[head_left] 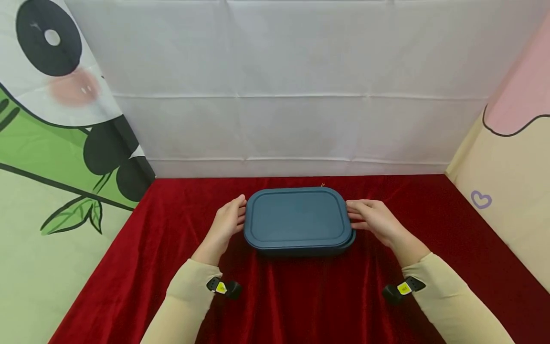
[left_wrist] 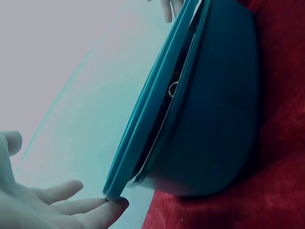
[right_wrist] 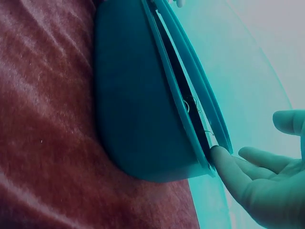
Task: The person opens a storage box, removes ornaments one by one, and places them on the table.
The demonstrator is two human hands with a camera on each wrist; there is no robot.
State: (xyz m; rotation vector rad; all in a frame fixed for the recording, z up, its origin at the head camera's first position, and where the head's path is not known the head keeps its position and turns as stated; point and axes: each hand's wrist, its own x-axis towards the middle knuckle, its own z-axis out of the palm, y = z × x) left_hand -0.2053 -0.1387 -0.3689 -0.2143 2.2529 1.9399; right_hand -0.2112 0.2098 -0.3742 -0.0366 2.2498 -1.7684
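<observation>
A blue-grey rectangular box [left_wrist: 224,109] with rounded corners stands on the red cloth. Its matching lid [head_left: 298,215] lies over it unevenly, with a dark gap along the front in both wrist views. At the lid's left end is my left hand [head_left: 227,217], its fingers straight and fingertips touching the lid's edge, thumb held apart. My right hand [head_left: 375,220] is at the opposite end, fingers extended and fingertips at the lid's edge by the gap. Small thin curled bits, including a light ring-like loop [left_wrist: 173,89], show inside the gap. Most of the contents are hidden.
Red velvety cloth [head_left: 296,301] covers the table. Behind it hangs a creased white sheet [head_left: 296,86]. Printed panels stand at both sides, the left one [head_left: 56,143] with a cartoon figure and the right one [head_left: 511,200] with a small purple heart.
</observation>
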